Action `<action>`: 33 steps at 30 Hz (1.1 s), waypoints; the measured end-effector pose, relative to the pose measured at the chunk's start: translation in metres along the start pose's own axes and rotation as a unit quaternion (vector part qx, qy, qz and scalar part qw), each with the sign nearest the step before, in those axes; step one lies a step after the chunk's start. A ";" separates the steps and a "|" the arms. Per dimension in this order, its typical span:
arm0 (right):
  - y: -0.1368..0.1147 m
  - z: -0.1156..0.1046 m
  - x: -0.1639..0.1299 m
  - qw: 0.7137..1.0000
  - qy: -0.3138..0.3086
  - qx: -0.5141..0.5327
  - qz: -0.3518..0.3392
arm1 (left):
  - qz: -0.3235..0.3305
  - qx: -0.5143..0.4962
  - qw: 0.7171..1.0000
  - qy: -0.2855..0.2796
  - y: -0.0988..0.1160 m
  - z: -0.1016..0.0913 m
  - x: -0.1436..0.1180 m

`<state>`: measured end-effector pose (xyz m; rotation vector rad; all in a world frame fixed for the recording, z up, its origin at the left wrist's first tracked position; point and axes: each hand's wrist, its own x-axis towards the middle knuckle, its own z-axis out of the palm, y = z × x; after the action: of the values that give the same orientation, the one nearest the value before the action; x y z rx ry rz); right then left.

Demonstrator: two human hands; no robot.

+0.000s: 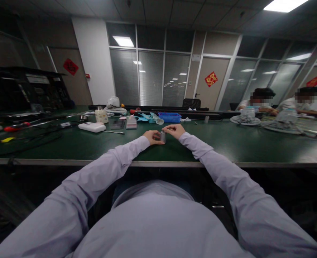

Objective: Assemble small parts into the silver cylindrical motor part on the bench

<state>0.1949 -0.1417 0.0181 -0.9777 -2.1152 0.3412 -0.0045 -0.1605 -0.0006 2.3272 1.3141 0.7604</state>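
Note:
A small grey metal cylinder [163,136] stands upright on the dark green worktable [222,143], a little in from its front edge. My left hand [153,137] wraps around the cylinder's left side, fingers curled against it. My right hand [175,130] comes over from the right, with its fingertips pinching the cylinder's top. Both arms are in pale lilac sleeves and stretch forward from my body.
Behind my hands lie a blue bin [169,117], light blue gloves [147,117], a white device with a cable [91,127], a bottle [101,115] and small cards. Cables and tools crowd the left end. Two people sit at the far right with fan-like parts [245,120].

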 end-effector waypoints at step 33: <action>-0.001 0.008 -0.001 1.000 0.015 -0.012 -0.015 | -0.014 -0.015 1.000 0.005 0.006 -0.002 -0.005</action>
<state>0.1889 -0.1424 0.0126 -0.9586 -2.1088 0.2850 -0.0036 -0.1673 0.0031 2.2801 1.3289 0.7793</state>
